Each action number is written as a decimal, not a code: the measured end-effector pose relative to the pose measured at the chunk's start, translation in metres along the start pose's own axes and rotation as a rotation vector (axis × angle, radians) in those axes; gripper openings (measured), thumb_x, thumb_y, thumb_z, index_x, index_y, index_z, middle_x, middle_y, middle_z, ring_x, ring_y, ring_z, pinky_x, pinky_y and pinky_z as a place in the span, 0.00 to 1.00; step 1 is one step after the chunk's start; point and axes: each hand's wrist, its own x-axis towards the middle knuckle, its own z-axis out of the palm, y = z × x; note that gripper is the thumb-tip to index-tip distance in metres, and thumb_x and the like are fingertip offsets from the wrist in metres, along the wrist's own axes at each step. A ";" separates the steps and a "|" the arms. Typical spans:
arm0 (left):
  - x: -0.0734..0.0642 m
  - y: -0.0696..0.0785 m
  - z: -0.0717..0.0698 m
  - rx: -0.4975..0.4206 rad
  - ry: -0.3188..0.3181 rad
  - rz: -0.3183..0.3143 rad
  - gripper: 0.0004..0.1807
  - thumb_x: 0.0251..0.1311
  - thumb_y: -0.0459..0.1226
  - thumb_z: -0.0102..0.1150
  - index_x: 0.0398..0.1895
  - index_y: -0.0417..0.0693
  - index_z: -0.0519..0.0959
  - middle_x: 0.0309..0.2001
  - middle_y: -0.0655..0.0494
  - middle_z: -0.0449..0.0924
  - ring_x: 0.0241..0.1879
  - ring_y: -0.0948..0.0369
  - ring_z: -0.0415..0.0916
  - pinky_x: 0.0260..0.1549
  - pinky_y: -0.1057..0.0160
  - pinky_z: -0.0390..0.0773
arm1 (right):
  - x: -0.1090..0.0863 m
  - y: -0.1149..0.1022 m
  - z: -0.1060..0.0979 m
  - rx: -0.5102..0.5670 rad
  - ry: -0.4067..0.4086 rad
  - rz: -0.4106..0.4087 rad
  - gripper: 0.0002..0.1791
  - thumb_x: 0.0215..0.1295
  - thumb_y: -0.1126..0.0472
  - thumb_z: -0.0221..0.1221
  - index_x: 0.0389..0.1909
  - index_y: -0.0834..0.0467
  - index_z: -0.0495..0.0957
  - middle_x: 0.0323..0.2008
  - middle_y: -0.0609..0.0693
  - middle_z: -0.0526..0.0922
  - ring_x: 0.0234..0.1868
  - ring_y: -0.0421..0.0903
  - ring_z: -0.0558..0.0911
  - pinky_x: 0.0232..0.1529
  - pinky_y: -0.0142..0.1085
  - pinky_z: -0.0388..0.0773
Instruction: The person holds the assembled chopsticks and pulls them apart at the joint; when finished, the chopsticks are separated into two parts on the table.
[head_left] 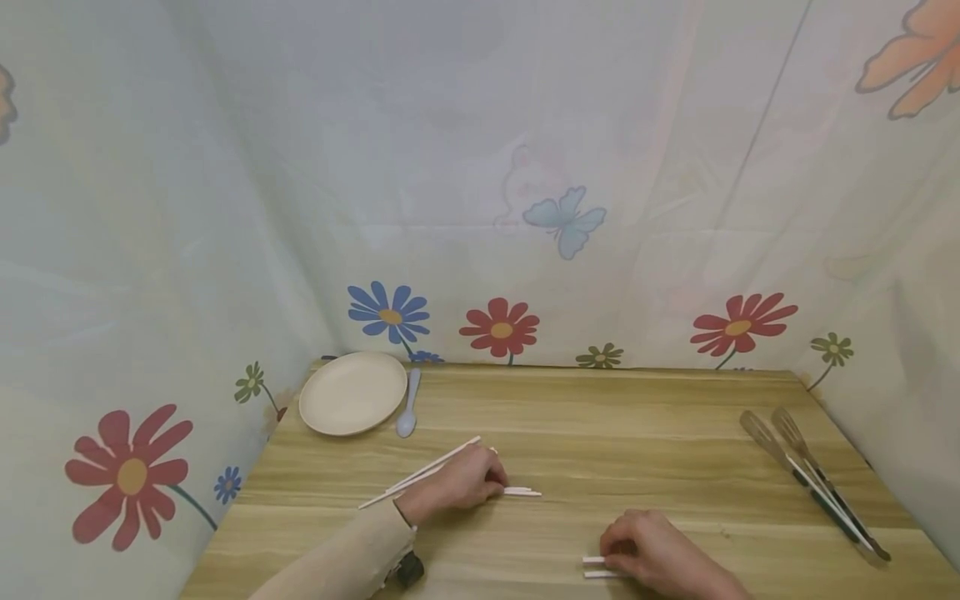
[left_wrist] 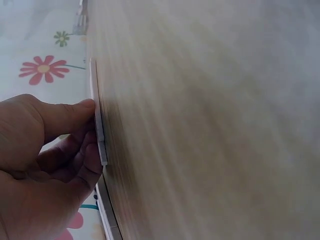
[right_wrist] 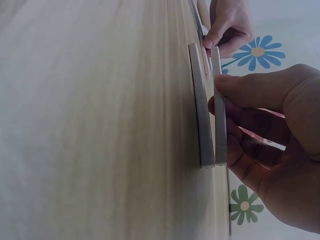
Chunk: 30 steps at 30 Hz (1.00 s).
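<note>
Over the middle of the table, my left hand [head_left: 467,479] pinches a thin white stick [left_wrist: 94,80] between thumb and fingers, low at the wood. In the head view, short white stick ends [head_left: 522,492] poke out to the right of its fingertips. Longer white sticks [head_left: 397,485] lie slanted beside and partly behind that hand. Near the front, my right hand [head_left: 663,554] grips another short white stick [right_wrist: 220,135] between thumb and fingers. A second white stick [right_wrist: 201,110] lies on the table alongside it, nearly parallel. My fingers partly cover the sticks in both hands.
A beige plate [head_left: 352,393] sits at the back left corner, with a grey-blue spoon [head_left: 408,417] to its right. Two long-handled utensils [head_left: 825,492], possibly tongs, lie slanted near the right edge. Patterned curtains [head_left: 480,167] border the wooden table [head_left: 637,442].
</note>
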 end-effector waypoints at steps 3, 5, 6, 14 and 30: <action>0.000 0.000 0.000 -0.002 0.004 0.004 0.02 0.54 0.36 0.69 0.30 0.53 0.88 0.27 0.67 0.82 0.28 0.74 0.73 0.31 0.76 0.73 | 0.000 0.000 0.001 -0.013 0.015 -0.019 0.05 0.57 0.61 0.67 0.30 0.45 0.84 0.30 0.30 0.80 0.32 0.26 0.74 0.30 0.27 0.73; -0.001 0.000 -0.001 -0.007 0.008 0.006 0.02 0.54 0.36 0.69 0.31 0.53 0.88 0.27 0.67 0.82 0.28 0.74 0.73 0.31 0.76 0.73 | 0.000 0.001 0.002 -0.026 0.027 -0.032 0.06 0.56 0.62 0.68 0.30 0.45 0.84 0.30 0.30 0.80 0.32 0.26 0.74 0.30 0.27 0.73; -0.001 -0.001 0.000 -0.007 0.008 0.005 0.02 0.54 0.36 0.69 0.31 0.52 0.88 0.27 0.67 0.82 0.28 0.74 0.73 0.31 0.76 0.73 | 0.000 0.001 0.002 -0.025 0.026 -0.031 0.06 0.56 0.62 0.68 0.30 0.45 0.84 0.29 0.30 0.80 0.32 0.26 0.74 0.30 0.26 0.73; -0.003 0.000 -0.003 -0.051 0.011 0.002 0.02 0.55 0.35 0.68 0.31 0.50 0.88 0.28 0.66 0.82 0.31 0.72 0.74 0.34 0.74 0.74 | -0.002 0.001 0.002 -0.016 0.002 -0.012 0.07 0.56 0.62 0.67 0.29 0.44 0.84 0.30 0.30 0.81 0.32 0.27 0.74 0.31 0.27 0.73; -0.026 -0.010 -0.016 -0.215 0.099 -0.077 0.06 0.55 0.33 0.66 0.36 0.42 0.86 0.28 0.61 0.82 0.28 0.73 0.73 0.30 0.73 0.75 | -0.003 0.001 0.002 -0.014 0.025 -0.037 0.06 0.56 0.61 0.68 0.30 0.45 0.84 0.30 0.32 0.82 0.32 0.27 0.75 0.30 0.27 0.74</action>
